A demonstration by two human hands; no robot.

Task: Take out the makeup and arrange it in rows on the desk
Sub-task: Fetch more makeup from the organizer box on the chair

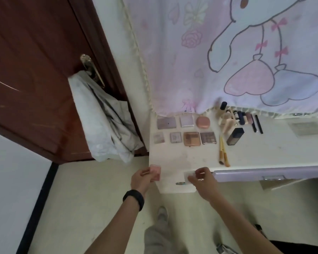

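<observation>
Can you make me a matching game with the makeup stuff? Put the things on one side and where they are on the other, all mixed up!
Things:
1. pink box
2. pale case
3. round peach compact
4. brushes

Places:
A. back row on the desk
B. pinched in the right hand
C. lying near the desk's front edge
D. held in the left hand

Pairs: 1-D, 2-B, 3-A, 4-C.
</observation>
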